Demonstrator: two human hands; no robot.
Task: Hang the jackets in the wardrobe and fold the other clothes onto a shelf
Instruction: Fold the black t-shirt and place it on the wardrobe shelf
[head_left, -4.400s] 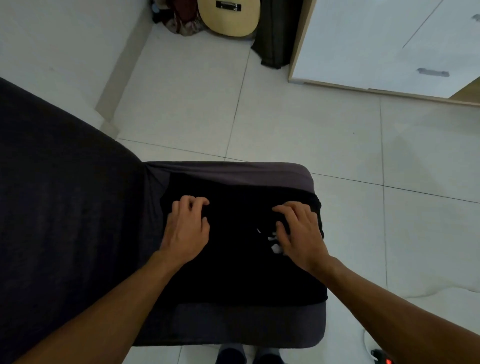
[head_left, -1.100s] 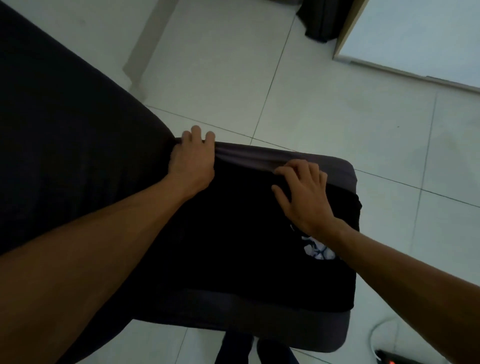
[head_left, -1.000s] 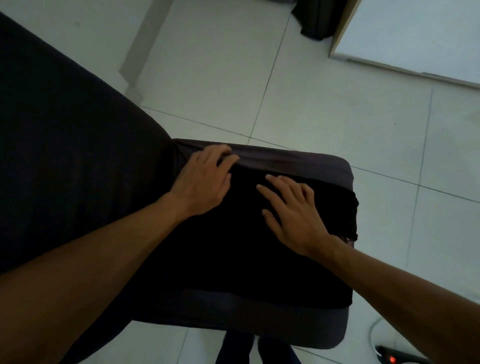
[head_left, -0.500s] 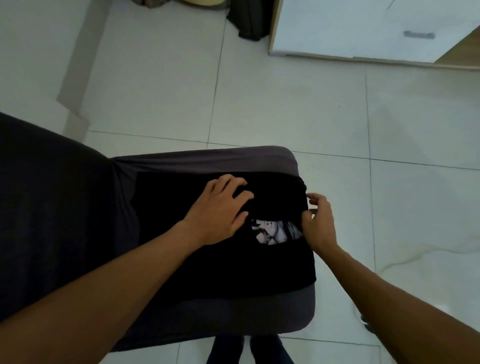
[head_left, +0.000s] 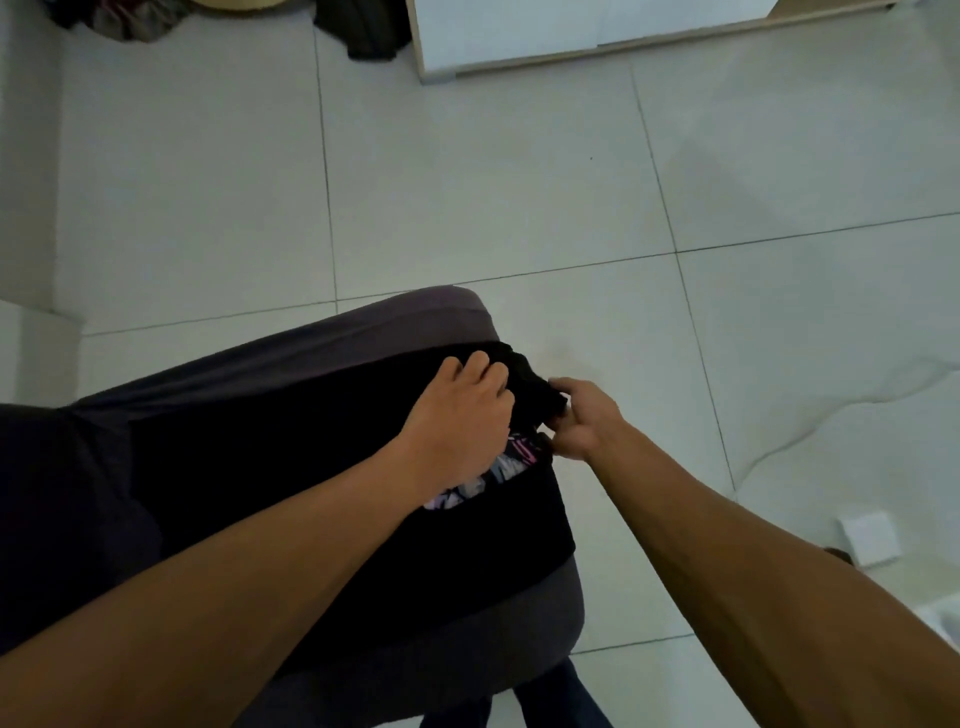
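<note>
We find the white tiled floor (head_left: 467, 197) widest, the wardrobe (head_left: 597, 31) at one o'clock; the grey cushion (head_left: 415, 317) carries the black printed T-shirt (head_left: 322, 457) at centre; our left hand (head_left: 457, 415) presses it, fingers curled together; our right hand (head_left: 584, 418) pinches its corner; we advise folding squarely, edges aligned.

Both hands shifted to the shirt's (head_left: 322, 467) right edge: left hand (head_left: 457, 410) now curled over the fold there instead of pressing flat mid-cloth, right hand (head_left: 582, 421) pinching a bunched corner off the cushion (head_left: 415, 322) side. More print (head_left: 488, 475) uncovered.
</note>
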